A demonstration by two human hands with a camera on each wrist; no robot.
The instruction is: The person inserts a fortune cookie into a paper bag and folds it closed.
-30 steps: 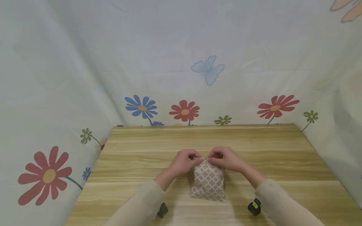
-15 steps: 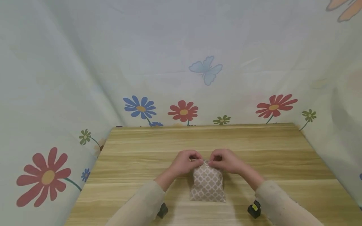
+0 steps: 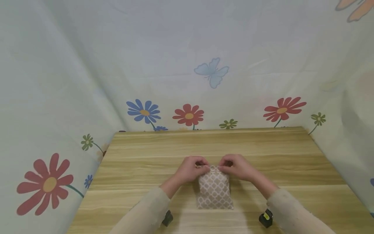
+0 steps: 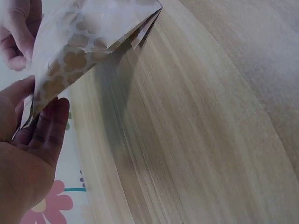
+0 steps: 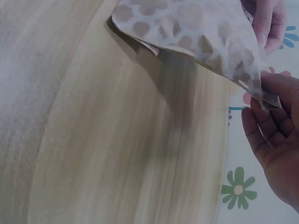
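A small beige paper bag with a white lattice pattern stands on the table, its bottom edge toward me. My left hand pinches the bag's top left corner between thumb and fingers. At the opposite top corner, my right hand has the same kind of pinch. A short stretch of the top edge shows between the hands. In the left wrist view the bag slants up from the table, with a folded side at its lower corner. The right wrist view shows the bag's corner between thumb and fingers.
The wood-grain table reaches back to a pale cloth backdrop printed with flowers and a butterfly. Dark wrist devices sit under both sleeves, one on the left and one on the right.
The right hand has slid right along the bag's top edge, so the gap between the hands has widened. The left hand has stayed nearly in place. The bag's top looks flatter and wider.
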